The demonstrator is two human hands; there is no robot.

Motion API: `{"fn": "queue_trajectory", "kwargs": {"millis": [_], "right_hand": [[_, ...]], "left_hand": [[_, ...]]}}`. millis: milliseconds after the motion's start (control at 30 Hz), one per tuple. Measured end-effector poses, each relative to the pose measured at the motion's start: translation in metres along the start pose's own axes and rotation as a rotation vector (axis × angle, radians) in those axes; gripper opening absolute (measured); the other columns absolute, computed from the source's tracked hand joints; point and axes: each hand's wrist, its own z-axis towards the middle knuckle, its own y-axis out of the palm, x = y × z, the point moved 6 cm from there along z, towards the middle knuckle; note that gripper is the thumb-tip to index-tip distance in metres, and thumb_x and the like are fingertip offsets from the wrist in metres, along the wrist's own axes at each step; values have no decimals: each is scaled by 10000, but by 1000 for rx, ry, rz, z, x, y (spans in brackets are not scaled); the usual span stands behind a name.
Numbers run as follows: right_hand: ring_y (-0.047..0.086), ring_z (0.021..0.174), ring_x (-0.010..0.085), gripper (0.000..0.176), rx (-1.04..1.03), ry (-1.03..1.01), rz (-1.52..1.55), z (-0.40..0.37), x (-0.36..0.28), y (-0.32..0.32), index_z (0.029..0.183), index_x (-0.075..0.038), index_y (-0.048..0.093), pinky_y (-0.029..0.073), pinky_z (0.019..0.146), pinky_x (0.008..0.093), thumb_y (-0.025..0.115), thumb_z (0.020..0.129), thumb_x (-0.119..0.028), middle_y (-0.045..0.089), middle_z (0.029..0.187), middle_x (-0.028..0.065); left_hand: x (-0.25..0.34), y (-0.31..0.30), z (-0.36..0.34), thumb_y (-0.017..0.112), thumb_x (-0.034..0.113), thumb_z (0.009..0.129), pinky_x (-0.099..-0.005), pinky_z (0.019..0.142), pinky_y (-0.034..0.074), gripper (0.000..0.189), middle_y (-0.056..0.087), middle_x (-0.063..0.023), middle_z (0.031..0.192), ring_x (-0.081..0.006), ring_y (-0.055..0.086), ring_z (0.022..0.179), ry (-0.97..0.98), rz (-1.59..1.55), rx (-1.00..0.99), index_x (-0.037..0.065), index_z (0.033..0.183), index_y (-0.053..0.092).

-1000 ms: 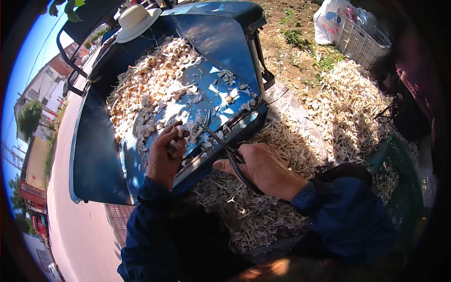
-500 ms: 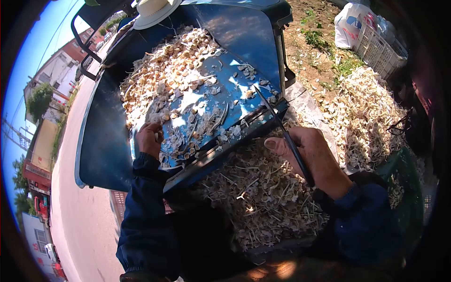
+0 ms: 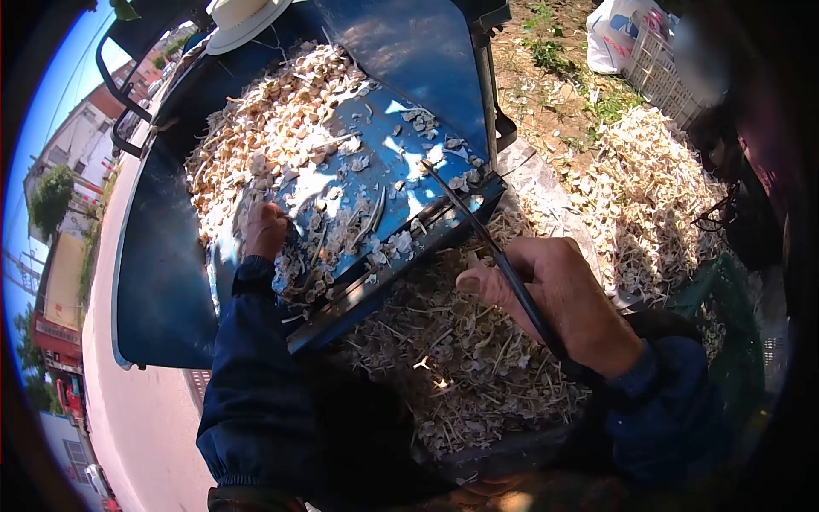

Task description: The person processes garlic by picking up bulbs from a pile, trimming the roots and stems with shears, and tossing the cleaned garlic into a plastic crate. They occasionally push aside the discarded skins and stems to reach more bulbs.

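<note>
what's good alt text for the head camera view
A person's left hand reaches to a heap of cream-coloured bulbs in a blue metal bin; the right hand holds a long, dark metal tool above pale dry scraps.

Sunlit pale road (image 3: 128, 282) beside low buildings (image 3: 77, 145) under blue sky (image 3: 51, 60).

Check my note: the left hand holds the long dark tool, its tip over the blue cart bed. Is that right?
Not quite: the head view shows the right hand holding the long dark tool. Its tip is indeed over the blue cart bed.
</note>
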Motion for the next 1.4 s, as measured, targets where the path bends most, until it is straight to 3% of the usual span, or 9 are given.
{"fn": "queue_trajectory", "kwargs": {"millis": [100,200,267,333,433,567,867,1133,1400], "right_hand": [[621,707,94,283,-18,55,9,-3,2,2,718,45,593,518,637,274,626,895,-174,603,636,54],[496,465,168,538,71,-18,196,-4,8,9,619,35,562,405,476,373,704,803,-449,477,482,114],[493,443,208,592,84,-89,95,-3,5,15,604,44,554,408,475,392,685,801,-498,465,472,135],[583,577,152,446,29,-68,-117,-3,-8,17,708,48,540,480,561,353,703,831,-349,560,579,125],[584,551,327,575,44,-107,-153,-3,-7,26,677,32,524,439,525,420,692,782,-508,532,573,206],[610,591,372,603,135,-107,-223,-7,-18,26,648,18,530,469,547,426,662,779,-555,560,585,210],[645,581,327,537,217,-258,-166,-20,-26,3,590,10,566,501,536,376,624,850,-456,561,541,210],[464,334,95,702,-273,69,612,-23,-18,22,572,-23,532,396,333,236,507,828,-677,440,436,10],[488,343,97,743,47,100,463,-19,-16,-19,641,2,525,412,323,224,544,761,-731,445,466,9]], "left_hand": [[1,-1,-5,657,91,676,-383,561,472,116,603,-146,600,-266,595,567,-75,-113,-43,-22,700,649],[22,-22,-17,671,101,725,-295,466,407,132,561,-56,552,-111,502,492,-189,-283,-28,-28,732,644],[62,-44,-27,657,90,787,-231,427,326,128,535,-24,554,-73,450,471,-478,-951,-210,-36,790,634],[118,-70,-40,630,83,841,-187,418,255,136,505,-3,575,-42,407,465,-419,-1187,-310,-51,856,622],[184,-90,-58,637,55,836,-183,421,267,124,528,-10,651,-48,416,476,-438,-1375,-283,-49,900,616],[243,-106,-76,645,22,817,-181,425,296,137,527,-14,648,-58,425,478,-376,-1541,-317,-51,927,609],[286,-107,-77,648,13,801,-167,415,325,121,584,-55,676,-64,459,468,-376,-1587,-243,-37,903,608],[278,-135,-91,649,12,789,-186,414,325,100,618,-91,717,-65,453,463,-410,-1532,-250,-40,873,629],[75,-219,-229,607,95,839,-181,417,309,132,579,-34,692,-34,428,482,-615,-852,232,-34,865,619]]}}
